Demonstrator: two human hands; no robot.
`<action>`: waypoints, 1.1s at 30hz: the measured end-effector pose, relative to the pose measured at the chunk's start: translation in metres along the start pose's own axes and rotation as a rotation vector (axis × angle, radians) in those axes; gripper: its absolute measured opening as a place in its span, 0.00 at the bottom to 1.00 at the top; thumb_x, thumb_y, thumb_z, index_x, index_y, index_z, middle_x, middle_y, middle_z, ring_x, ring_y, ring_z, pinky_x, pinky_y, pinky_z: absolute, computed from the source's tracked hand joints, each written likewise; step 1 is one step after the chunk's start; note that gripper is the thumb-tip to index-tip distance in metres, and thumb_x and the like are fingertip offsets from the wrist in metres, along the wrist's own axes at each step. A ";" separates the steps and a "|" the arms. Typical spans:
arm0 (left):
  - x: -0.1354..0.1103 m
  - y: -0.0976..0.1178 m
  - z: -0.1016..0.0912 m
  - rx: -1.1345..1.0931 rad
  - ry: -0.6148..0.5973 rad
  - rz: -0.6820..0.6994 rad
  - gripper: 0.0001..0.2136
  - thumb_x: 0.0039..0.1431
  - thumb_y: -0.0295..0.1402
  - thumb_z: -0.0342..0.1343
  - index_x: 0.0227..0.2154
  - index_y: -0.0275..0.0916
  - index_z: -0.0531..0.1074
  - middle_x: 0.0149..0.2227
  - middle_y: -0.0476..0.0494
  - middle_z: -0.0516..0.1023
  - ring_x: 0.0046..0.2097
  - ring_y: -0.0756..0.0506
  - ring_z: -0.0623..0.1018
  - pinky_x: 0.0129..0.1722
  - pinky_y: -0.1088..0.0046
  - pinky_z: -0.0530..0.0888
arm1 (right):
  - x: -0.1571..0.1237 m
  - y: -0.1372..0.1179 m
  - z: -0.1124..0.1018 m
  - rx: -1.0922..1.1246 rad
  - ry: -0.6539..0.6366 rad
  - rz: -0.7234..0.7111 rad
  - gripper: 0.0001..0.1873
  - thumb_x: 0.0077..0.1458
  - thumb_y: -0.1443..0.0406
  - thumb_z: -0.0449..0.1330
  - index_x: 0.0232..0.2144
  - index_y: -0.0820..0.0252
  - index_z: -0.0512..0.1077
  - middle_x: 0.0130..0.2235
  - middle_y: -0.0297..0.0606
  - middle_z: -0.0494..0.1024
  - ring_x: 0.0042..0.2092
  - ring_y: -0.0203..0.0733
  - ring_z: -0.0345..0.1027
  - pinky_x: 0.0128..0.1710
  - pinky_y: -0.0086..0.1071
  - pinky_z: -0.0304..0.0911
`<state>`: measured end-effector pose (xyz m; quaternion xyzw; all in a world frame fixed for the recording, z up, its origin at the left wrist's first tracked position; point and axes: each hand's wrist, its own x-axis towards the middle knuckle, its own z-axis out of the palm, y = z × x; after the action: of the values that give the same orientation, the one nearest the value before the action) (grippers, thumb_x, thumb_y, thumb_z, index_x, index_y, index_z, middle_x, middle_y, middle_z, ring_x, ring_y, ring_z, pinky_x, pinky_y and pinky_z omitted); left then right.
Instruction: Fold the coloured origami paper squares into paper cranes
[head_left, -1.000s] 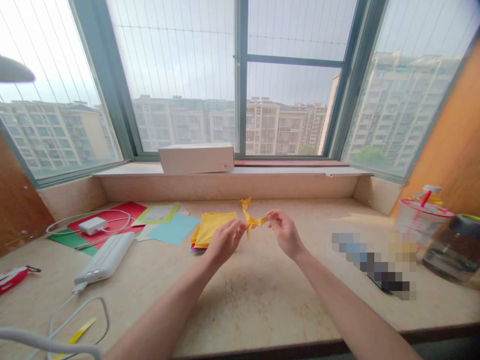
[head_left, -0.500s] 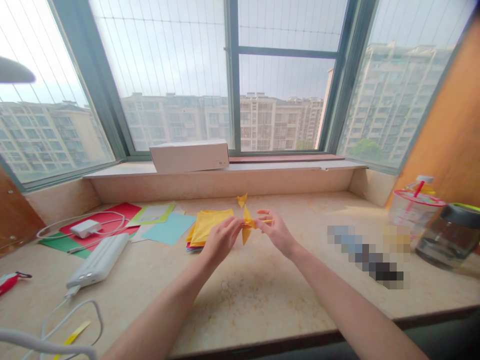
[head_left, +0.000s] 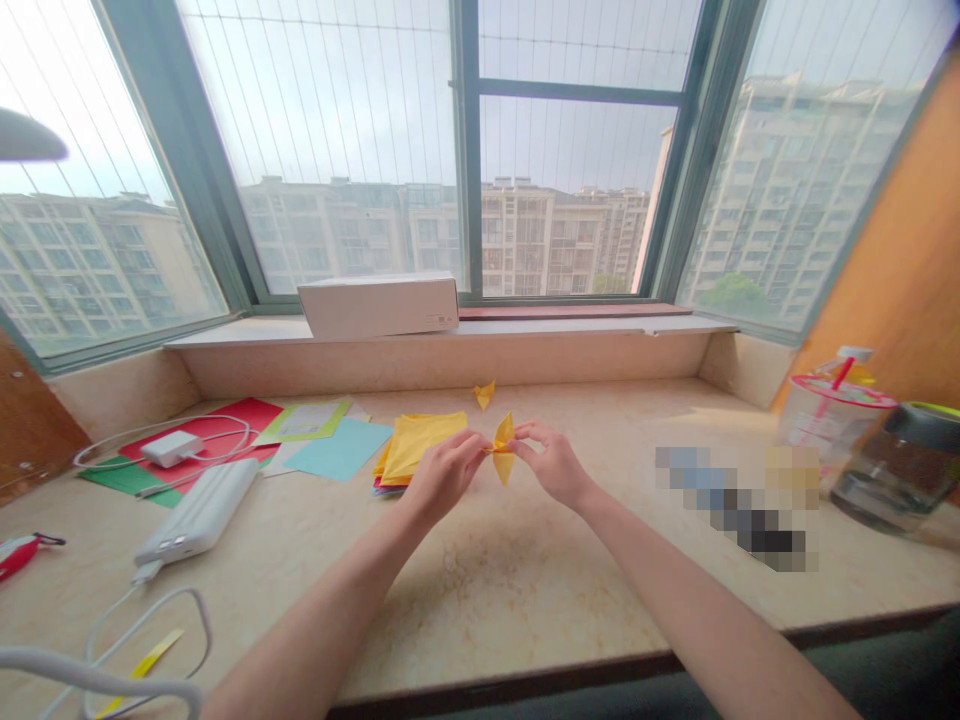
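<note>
Both my hands meet above the middle of the stone counter (head_left: pixel 525 590). My left hand (head_left: pixel 444 473) and my right hand (head_left: pixel 550 462) each pinch one side of a small folded yellow paper figure (head_left: pixel 502 448), held just off the surface with its flaps pointing up and down. Behind the left hand lies a stack of yellow paper sheets (head_left: pixel 418 442). A second small yellow folded piece (head_left: pixel 484 393) sits farther back on the counter, apart from both hands.
Coloured sheets, blue (head_left: pixel 339 449), red (head_left: pixel 247 420) and green, lie at the left with a white charger (head_left: pixel 172 448) and cables. A white power bank (head_left: pixel 199 509) is nearer. A white box (head_left: pixel 379 304) rests on the sill. A cup (head_left: pixel 829 415) and jar (head_left: pixel 892 462) stand right.
My hands have drawn closer together and the yellow figure has turned, now showing upright flaps between the fingertips instead of a stretched strip. The view shifted slightly.
</note>
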<state>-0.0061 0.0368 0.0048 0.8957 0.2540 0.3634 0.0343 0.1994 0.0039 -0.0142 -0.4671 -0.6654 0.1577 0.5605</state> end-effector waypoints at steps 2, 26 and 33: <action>0.000 -0.001 -0.001 -0.048 0.038 -0.017 0.08 0.66 0.31 0.49 0.38 0.41 0.74 0.39 0.45 0.79 0.38 0.47 0.78 0.38 0.74 0.71 | 0.002 0.000 -0.002 0.083 -0.003 0.075 0.11 0.56 0.58 0.62 0.34 0.58 0.79 0.41 0.42 0.81 0.45 0.45 0.74 0.50 0.40 0.64; 0.010 0.026 0.011 -1.023 -0.049 -0.636 0.24 0.51 0.49 0.63 0.41 0.34 0.70 0.31 0.46 0.76 0.30 0.50 0.76 0.31 0.74 0.72 | -0.010 -0.013 0.005 0.035 -0.003 -0.116 0.11 0.59 0.58 0.59 0.34 0.56 0.79 0.37 0.39 0.78 0.38 0.42 0.71 0.38 0.35 0.66; 0.013 0.030 0.006 -0.956 -0.001 -0.567 0.24 0.48 0.47 0.65 0.41 0.34 0.71 0.33 0.45 0.75 0.31 0.51 0.72 0.28 0.78 0.67 | -0.008 -0.016 0.002 0.036 0.064 -0.094 0.11 0.61 0.58 0.58 0.34 0.56 0.77 0.37 0.39 0.80 0.38 0.42 0.71 0.38 0.35 0.65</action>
<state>0.0186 0.0179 0.0154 0.6771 0.2919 0.4143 0.5335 0.1896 -0.0101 -0.0080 -0.4300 -0.6654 0.1284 0.5966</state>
